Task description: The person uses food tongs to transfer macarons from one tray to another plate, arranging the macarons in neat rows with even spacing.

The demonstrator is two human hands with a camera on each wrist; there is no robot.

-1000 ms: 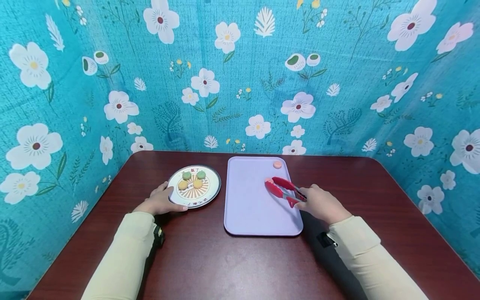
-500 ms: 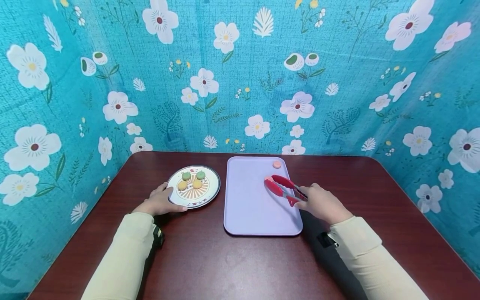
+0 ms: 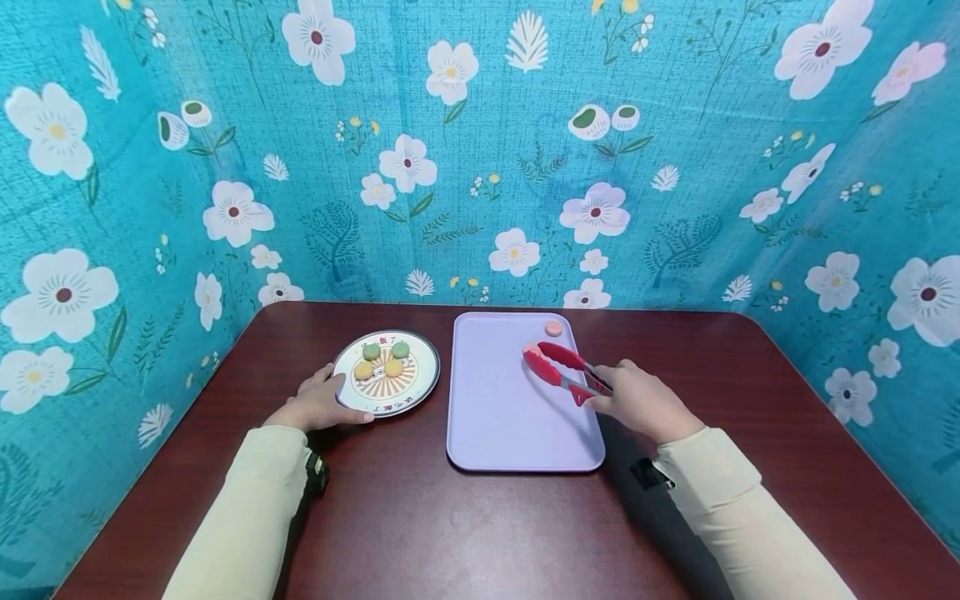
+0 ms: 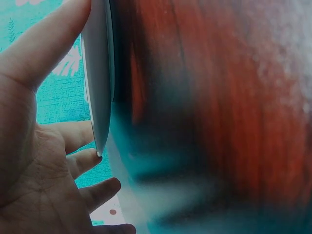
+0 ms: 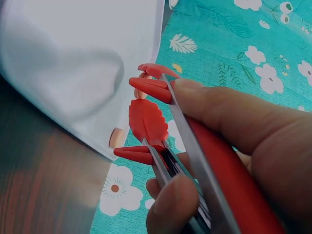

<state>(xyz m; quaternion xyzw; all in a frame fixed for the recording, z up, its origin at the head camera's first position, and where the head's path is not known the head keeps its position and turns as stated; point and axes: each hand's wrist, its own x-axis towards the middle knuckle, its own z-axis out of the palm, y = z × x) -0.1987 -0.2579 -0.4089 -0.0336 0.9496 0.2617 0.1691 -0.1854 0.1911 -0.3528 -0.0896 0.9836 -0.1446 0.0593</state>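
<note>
My right hand (image 3: pixel 647 407) grips red-tipped kitchen tongs (image 3: pixel 543 368) over the upper right part of the lilac tray (image 3: pixel 495 429). Between the tongs' tips sits a pink macaron (image 5: pixel 141 93), largely covered by them. Another pink macaron (image 3: pixel 552 328) lies in the tray's far right corner. To the left, my left hand (image 3: pixel 318 404) rests against the round white plate (image 3: pixel 427 371), thumb along its near rim and fingers spread at its left side. On the plate are two green macarons (image 3: pixel 401 349) and two yellow macarons (image 3: pixel 393 367).
Both plate and tray stand on a dark reddish-brown table (image 3: pixel 420 533). A strip of table separates them. Behind and at both sides hangs a turquoise flowered cloth (image 3: pixel 480 167).
My right hand has shifted slightly left and away from me, bringing the tongs with the pink macaron along over the tray. My left hand and the plate stay where they were.
</note>
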